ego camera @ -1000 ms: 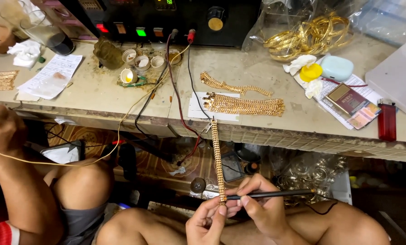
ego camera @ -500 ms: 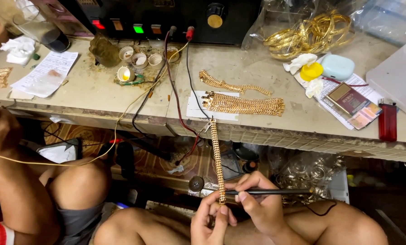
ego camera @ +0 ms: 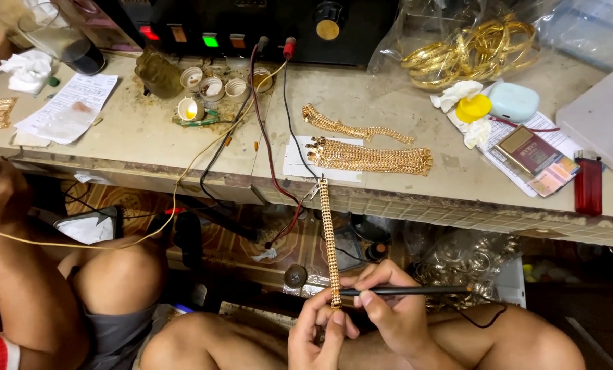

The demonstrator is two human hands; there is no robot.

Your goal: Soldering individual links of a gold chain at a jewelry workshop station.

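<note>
A wide gold chain strip (ego camera: pixel 328 233) hangs from a clip at the bench edge down to my hands. My left hand (ego camera: pixel 318 336) pinches its lower end. My right hand (ego camera: pixel 392 308) holds a thin black wired rod (ego camera: pixel 416 291) level, its tip touching the strip's bottom. A pile of finished gold chains (ego camera: pixel 368 157) lies on a white paper on the bench, with one more chain (ego camera: pixel 351 127) behind it. Red and black leads (ego camera: pixel 269 137) run from the black power unit (ego camera: pixel 252 24) to the clip.
Gold bangles in a clear bag (ego camera: pixel 471 51), a yellow lid, a pale blue case, a red lighter (ego camera: pixel 588 183) and a small booklet lie at the right. Small white cups (ego camera: pixel 210 89) and papers (ego camera: pixel 67 109) sit at the left. Another person's arm and knee (ego camera: pixel 60 274) are at the left.
My hands have stayed at the strip's lower end; the rod tip has shifted slightly along it. The view has tilted down a little.
</note>
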